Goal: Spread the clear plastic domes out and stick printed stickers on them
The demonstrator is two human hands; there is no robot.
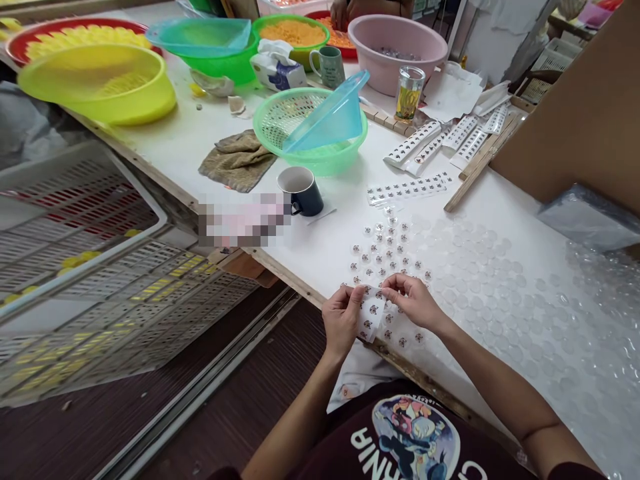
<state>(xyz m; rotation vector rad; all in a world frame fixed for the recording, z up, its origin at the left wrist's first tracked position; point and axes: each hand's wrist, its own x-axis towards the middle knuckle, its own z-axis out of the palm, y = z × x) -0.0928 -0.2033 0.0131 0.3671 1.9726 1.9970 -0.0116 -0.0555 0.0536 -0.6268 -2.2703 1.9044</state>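
Observation:
Between my hands is a white sticker sheet (371, 321) printed with small dark animal-face designs. My left hand (343, 319) pinches its left edge between thumb and fingers. At the sheet's upper right corner, my right hand (411, 299) has thumb and fingertips closed together, apparently on a sticker, though the small piece is hard to make out. Clear round discs with the same face design (390, 253) lie on the white table just beyond my hands. To their right spread many plain clear discs (480, 293), without any print.
Printed sticker strips (410, 189) lie farther back, beside wooden bars (473, 170). A dark mug (306, 200), a brown cloth (235, 160) and a green basket (320, 160) with a blue basket (330, 117) stand left. A glass (409, 93) stands behind. White crates (100, 313) sit below the table edge.

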